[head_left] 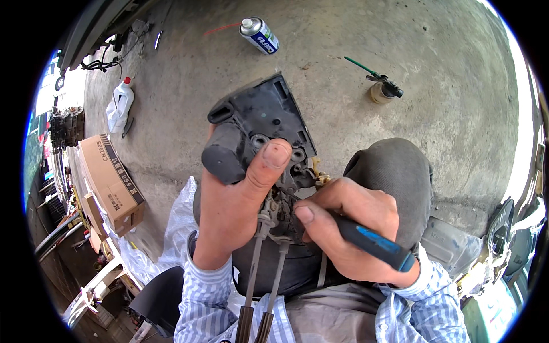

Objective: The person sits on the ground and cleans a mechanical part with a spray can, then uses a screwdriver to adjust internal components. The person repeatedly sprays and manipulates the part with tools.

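A black plastic actuator housing (274, 106) with a rounded, motor-like cylinder is held up over my lap. My left hand (229, 220) wraps around its lower left side, thumb pressed on the face. Two cables (254, 268) run from a greasy metal linkage (280, 211) at its lower end down towards me. In my right hand (357, 228) is a screwdriver (377, 244) with a black and blue handle. Its shaft points up and left into the linkage; the very tip is hard to make out. Brass-coloured parts (320, 171) show just above my right fingers.
On the concrete floor (320, 34) ahead are a spray can (264, 41) with a red straw and an oil can (382, 92) with a green spout. A white jug (119, 108) and a cardboard box (111, 183) are at left, near plastic sheeting (180, 223). My knee (394, 177) rises at right.
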{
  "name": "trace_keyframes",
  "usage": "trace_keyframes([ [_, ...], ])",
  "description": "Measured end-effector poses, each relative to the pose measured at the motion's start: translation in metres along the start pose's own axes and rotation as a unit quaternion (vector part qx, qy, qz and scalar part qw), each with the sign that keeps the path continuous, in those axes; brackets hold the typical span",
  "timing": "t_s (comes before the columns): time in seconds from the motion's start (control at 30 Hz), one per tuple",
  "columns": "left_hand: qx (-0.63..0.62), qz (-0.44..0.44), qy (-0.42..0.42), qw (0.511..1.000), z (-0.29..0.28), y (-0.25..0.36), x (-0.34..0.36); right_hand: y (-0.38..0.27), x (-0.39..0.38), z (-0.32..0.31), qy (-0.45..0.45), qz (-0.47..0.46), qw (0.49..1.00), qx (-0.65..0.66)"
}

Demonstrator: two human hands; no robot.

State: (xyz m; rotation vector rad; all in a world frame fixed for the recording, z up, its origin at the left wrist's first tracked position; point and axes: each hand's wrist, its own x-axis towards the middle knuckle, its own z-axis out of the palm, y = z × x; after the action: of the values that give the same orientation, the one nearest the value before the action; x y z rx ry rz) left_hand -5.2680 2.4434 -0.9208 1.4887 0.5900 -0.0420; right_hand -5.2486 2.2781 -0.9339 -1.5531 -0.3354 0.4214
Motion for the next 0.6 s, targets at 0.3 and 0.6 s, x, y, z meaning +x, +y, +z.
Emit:
trace_keyframes([
  [0.3, -0.008, -0.004, 0.002, 1.000, 0.0033, 0.0063, -0.0023, 0.0014, -0.0048, 0.0016, 0.040, -0.005, 0.999, 0.030],
  [0.6, -0.006, -0.001, 0.000, 1.000, 0.0045, 0.0039, -0.0038, -0.0008, -0.0026, -0.0002, 0.015, 0.058, 0.997, 0.053],
])
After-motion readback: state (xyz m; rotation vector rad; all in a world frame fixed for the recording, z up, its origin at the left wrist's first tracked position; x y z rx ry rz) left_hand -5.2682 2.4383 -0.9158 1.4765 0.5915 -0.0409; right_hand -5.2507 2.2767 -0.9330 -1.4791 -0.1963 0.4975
